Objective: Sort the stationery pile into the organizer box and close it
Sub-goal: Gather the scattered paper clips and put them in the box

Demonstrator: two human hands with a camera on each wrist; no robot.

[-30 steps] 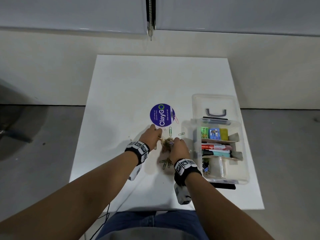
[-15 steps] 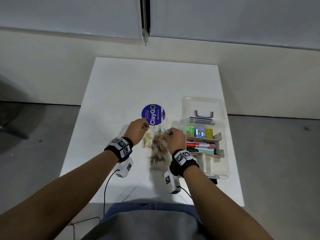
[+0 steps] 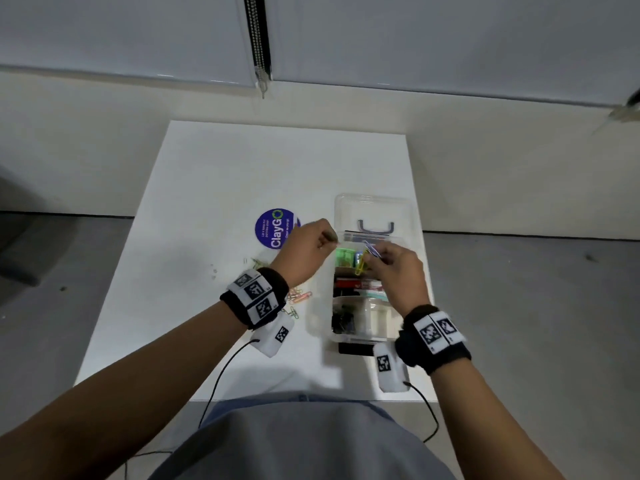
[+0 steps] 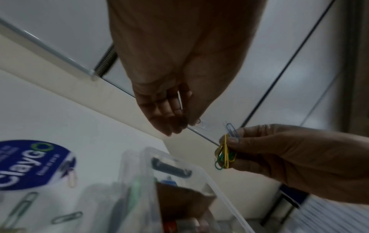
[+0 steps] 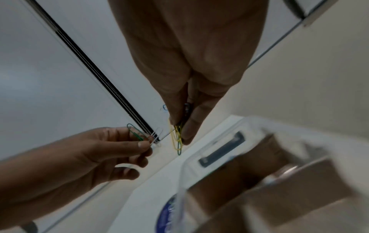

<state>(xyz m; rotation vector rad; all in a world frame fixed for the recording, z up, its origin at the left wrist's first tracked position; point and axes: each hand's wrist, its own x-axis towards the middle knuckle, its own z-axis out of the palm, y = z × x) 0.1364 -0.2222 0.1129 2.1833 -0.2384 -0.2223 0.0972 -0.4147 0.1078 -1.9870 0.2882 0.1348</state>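
The clear organizer box (image 3: pixel 327 329) stands open at the table's right, its lid (image 3: pixel 375 206) lying flat behind it. My right hand (image 3: pixel 372 258) hovers over the box's far compartments and pinches a bunch of yellow, green and blue paper clips (image 4: pixel 225 153), which dangle from its fingertips (image 5: pixel 186 132). My left hand (image 3: pixel 332 239) is level with it, just left of the box's rim, and pinches a green paper clip (image 5: pixel 135 132) together with a pale one. Several loose paper clips (image 3: pixel 300 296) lie on the table under my left wrist.
The box holds small green and blue items, markers (image 3: pixel 360 284) and black binder clips (image 3: pixel 343 322). A round blue ClayGo sticker (image 3: pixel 273 228) marks the white table (image 3: pixel 214 174). A few more clips (image 3: pixel 258 262) lie left of the pile. Wrist cables trail off the front edge.
Both hands rose off the clip pile and moved right, toward the box. The right hand now carries a bunch of clips over the box, and the left holds clips beside it.
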